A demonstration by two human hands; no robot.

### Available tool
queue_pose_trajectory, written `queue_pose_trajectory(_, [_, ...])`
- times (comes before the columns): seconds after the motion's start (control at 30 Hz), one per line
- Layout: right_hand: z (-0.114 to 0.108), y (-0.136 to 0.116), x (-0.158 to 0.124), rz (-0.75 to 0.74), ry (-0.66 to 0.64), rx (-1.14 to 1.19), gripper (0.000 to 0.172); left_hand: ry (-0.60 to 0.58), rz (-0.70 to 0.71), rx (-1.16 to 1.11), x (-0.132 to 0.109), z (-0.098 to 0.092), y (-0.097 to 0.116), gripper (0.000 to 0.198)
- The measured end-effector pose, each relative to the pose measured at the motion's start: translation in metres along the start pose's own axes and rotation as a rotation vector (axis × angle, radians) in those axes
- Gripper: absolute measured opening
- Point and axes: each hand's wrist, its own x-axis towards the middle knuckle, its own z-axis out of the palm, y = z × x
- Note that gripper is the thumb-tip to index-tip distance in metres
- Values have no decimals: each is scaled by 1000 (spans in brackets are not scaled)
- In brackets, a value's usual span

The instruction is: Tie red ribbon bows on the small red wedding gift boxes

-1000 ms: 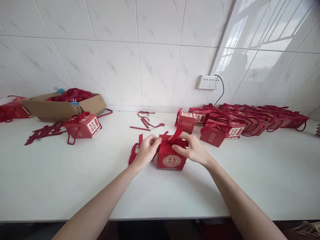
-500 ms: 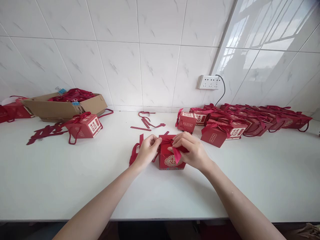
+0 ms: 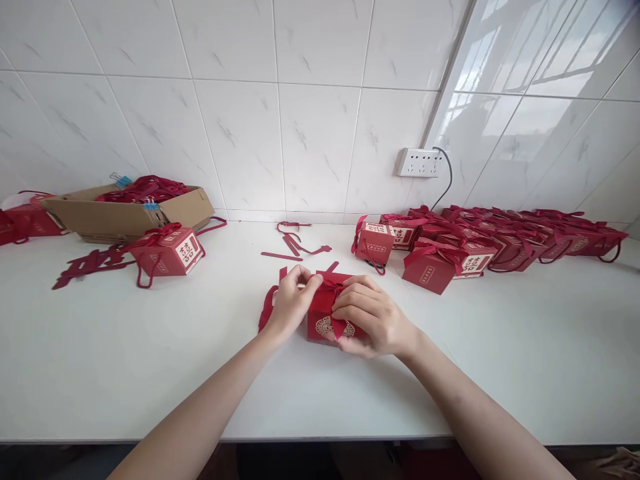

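The small red cardboard box (image 3: 317, 317) with a round cream emblem stands before me, near the middle of the white, smooth worktop (image 3: 150, 360). Perhaps I keep it there so that both hands can reach it squarely.

My left hand (image 3: 293, 303) has thumb and forefinger closed together at the box's upper left edge, where they seem to pinch the glossy red ribbon (image 3: 330, 287) crossing its top, probably to keep that side from slackening. My right hand (image 3: 373, 317) curls over the right front, its fingertips on the ribbon's hanging end and its thumb low against the front face. That likely steadies the box too; whether those fingers grip the end or only press it, I cannot tell.

Just left of my left hand lies a loose dark red band (image 3: 267, 310). Far left, an open brown cardboard tray (image 3: 110, 220) holds a heap of dark red ribbons (image 3: 150, 189), seemingly gathered to keep them together. In front of it sits a red box with a white panel (image 3: 167, 257).

On the far right, many red boxes with bows (image 3: 520, 247) crowd together by the wall, perhaps to leave my near side free.
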Motion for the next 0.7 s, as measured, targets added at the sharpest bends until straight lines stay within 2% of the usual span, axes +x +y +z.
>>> queue_pose_trajectory(0.03, [0,0,0,2,-1,14,5,-6,2,4,-1,0,3,21])
queue_pose_trajectory(0.17, [-1,-4,1,17,-1,71,7,-150,-91,29,-6,-2,14,57])
queue_pose_trajectory(0.3, [-5,-10,3,136,105,280,21,-296,-214,-19,-6,-4,19,60])
queue_pose_trajectory(0.37, [-10,-9,4,327,209,358,37,-311,-250,-65,-5,-5,19,61])
queue_pose_trajectory(0.47, [-18,0,3,755,289,349,50,-302,-291,-151,-5,-4,18,68])
queue_pose_trajectory(0.5, [-21,5,3,868,266,337,51,-302,-303,-175,-5,-4,17,71])
queue_pose_trajectory(0.57, [-28,13,3,1014,124,332,51,-309,-324,-214,-5,-4,16,76])
queue_pose_trajectory(0.7, [-37,23,4,1146,-273,457,44,-331,-336,-253,-5,-4,14,76])
